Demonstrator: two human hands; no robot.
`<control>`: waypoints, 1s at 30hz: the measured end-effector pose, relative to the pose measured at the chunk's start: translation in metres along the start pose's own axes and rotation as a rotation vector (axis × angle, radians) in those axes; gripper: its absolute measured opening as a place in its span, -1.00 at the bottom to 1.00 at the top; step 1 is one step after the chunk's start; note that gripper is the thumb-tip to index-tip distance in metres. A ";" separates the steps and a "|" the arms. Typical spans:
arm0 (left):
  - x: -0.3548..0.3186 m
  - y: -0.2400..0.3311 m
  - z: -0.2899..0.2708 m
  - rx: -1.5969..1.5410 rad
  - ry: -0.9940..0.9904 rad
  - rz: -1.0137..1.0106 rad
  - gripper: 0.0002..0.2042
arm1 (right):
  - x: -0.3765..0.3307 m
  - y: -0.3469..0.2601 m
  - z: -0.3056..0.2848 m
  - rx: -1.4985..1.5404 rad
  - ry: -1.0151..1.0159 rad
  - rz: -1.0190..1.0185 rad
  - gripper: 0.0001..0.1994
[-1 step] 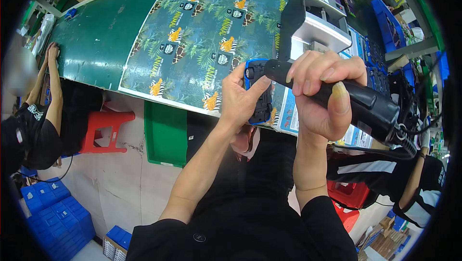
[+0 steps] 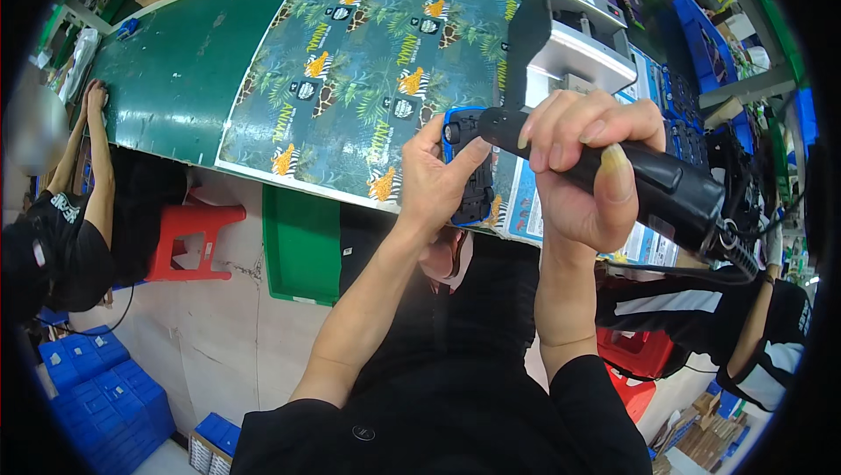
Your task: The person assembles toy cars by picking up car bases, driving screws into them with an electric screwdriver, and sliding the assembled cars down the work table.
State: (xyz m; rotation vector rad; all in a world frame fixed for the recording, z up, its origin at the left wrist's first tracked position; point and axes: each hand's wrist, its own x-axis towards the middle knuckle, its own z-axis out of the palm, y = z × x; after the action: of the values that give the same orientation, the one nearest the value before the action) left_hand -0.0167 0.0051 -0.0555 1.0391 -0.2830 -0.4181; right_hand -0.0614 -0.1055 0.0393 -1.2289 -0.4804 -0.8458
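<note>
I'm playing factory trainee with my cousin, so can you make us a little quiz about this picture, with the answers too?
1. What does the person's right grip hold?
2. True or false: the left grip holds a blue-and-black toy vehicle.
3. What colour is the plastic stool at the left of the view?
a) yellow
b) red
c) white

Key:
1. A black corded electric screwdriver, by its look.
2. True.
3. b) red.
</note>
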 end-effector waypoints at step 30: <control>0.010 0.000 -0.016 -0.383 0.049 -0.166 -0.46 | 0.000 -0.039 -0.015 0.088 0.018 0.199 -0.79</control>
State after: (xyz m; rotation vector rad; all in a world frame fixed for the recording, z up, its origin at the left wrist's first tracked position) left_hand -0.0009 0.0131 -0.0632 0.6969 -0.0673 -0.5709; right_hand -0.0942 -0.1238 0.0589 -1.1654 -0.3698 -0.6591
